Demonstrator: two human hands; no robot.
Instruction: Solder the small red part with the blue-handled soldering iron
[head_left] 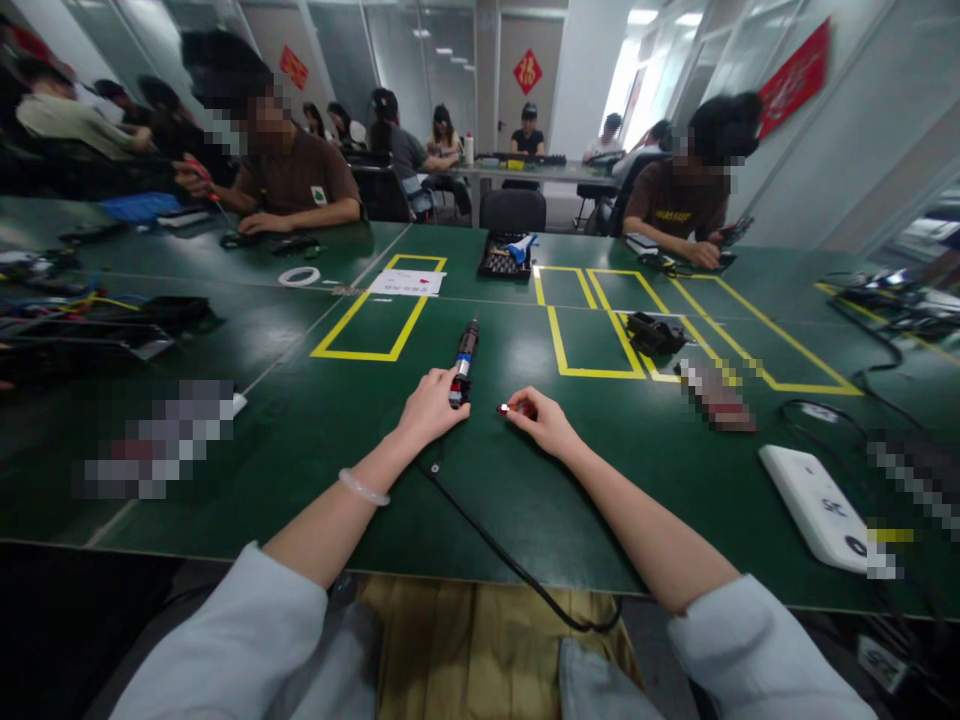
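An electric screwdriver point(464, 352), dark with a blue and silver band, points away from me over the green table. My left hand point(431, 410) is closed around its rear end, thumb on the near side, with a pale bracelet on the wrist. To the right, my right hand point(546, 424) pinches a small red and white piece point(503, 408) between thumb and fingertips, too small to name. A black cable point(495, 540) runs from near my left hand over the table's front edge. A tiny round metal part point(435, 467) lies close to that cable.
Yellow tape outlines point(356, 355) mark the green table point(360, 520). A black tray of small parts point(504, 262) stands at the back, near a white paper point(409, 282). A black device point(655, 334) and a white power bank point(814, 505) lie right. Co-workers sit opposite.
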